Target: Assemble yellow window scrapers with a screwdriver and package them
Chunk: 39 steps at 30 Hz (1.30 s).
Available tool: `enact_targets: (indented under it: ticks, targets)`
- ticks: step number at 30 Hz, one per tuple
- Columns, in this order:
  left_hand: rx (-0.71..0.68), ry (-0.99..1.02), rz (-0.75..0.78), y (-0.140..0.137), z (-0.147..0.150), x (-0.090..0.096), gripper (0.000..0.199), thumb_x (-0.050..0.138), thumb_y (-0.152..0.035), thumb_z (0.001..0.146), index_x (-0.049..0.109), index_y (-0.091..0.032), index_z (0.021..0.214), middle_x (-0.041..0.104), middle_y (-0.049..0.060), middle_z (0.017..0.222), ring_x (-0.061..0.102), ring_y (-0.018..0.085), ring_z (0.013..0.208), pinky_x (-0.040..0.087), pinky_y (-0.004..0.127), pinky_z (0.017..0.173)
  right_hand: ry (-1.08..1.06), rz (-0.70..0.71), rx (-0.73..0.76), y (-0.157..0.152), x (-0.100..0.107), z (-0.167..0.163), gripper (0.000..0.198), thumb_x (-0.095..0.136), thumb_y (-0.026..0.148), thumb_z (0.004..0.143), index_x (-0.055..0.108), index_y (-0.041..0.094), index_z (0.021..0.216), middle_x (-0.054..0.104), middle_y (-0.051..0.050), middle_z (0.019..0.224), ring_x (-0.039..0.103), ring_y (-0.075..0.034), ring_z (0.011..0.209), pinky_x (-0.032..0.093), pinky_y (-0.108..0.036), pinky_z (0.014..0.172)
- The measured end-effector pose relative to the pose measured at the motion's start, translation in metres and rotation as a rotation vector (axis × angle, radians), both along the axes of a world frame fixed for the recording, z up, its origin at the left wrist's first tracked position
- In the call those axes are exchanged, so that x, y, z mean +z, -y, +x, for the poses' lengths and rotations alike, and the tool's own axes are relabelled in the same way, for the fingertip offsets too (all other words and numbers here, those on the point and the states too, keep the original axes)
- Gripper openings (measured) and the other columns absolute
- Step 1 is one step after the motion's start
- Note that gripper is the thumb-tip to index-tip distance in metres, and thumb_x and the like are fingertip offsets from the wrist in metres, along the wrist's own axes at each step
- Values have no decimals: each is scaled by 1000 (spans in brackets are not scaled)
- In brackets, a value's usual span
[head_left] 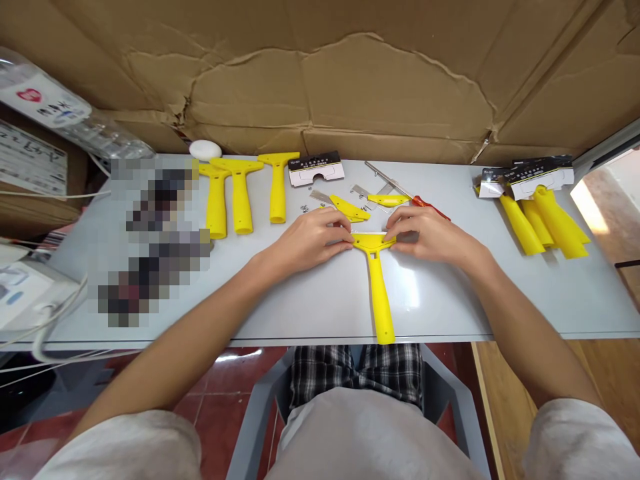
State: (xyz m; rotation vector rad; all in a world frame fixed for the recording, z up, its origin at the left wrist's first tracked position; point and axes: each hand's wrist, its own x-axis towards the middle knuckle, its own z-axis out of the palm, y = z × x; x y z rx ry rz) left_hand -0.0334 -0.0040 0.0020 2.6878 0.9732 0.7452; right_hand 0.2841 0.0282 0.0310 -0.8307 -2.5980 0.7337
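A yellow scraper handle (381, 293) lies on the table in front of me, its hollow grip pointing toward my body. My left hand (320, 238) pinches the left end of its wide head, and my right hand (423, 233) pinches the right end. Along the head's top edge, between my fingertips, runs a thin pale strip that looks like a blade. Just beyond my hands are two yellow clamp pieces, one on the left (350, 209) and one on the right (389, 200), with loose metal blades and small screws around them. A screwdriver (431, 207) with a red handle lies behind my right hand.
More yellow scraper handles (242, 203) lie at the back left, beside a black-and-white card (317, 170). Scrapers with cards on their heads (560, 223) are piled at the right. Cardboard (350, 87) walls the back. A plastic bottle (65, 107) and cables stand left; two patches there are blurred.
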Motion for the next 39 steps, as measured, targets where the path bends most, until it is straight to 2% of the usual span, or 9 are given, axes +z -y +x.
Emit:
enact_targets:
  ticks: [6,10,12,20,28,35,39]
  targets:
    - [70,-1,-39,0,-5,4,18,75,-38,103,84,-22,102,81,10,111,75,25,101,56,36,88,-17,20,-43,-1,4,2,17,77,20,91,88,25,104,82,-8,118,76,-28,106,57,-42,99]
    - [178,-90,-101,0,-8,8,24,81,-44,97,83,-22,106,80,4,89,72,20,76,48,31,68,-19,21,-38,-1,5,2,20,74,19,91,86,23,106,82,-7,109,75,-25,97,55,-39,94]
    - [192,-121,-123,0,-8,9,24,82,-44,96,82,-23,106,80,2,83,70,20,70,45,30,64,-10,20,-41,-1,5,2,22,73,18,90,86,23,107,81,-6,106,73,-23,90,53,-36,88]
    - [109,-108,-162,1,-5,10,17,71,-35,102,81,-22,108,85,5,95,77,23,81,51,32,75,3,-3,-47,0,8,0,22,73,18,89,86,20,106,82,-6,103,66,-18,79,49,-33,79]
    - [106,-123,-200,1,-6,8,23,63,-34,107,82,-22,114,87,8,111,81,27,99,58,36,89,-8,-28,-45,-1,7,1,15,75,18,90,86,21,99,82,-6,102,66,-18,78,50,-33,78]
    - [93,-102,-214,2,-4,9,24,60,-32,108,81,-22,114,87,7,113,81,26,100,57,36,92,-11,-18,-37,-2,7,1,16,76,18,91,86,21,102,82,-6,102,69,-19,81,50,-34,81]
    - [143,-134,-223,1,-5,12,21,66,-33,104,81,-21,110,86,7,101,79,25,90,56,35,84,-16,-17,-34,-2,5,1,16,76,17,90,86,20,103,82,-6,102,68,-19,81,50,-33,80]
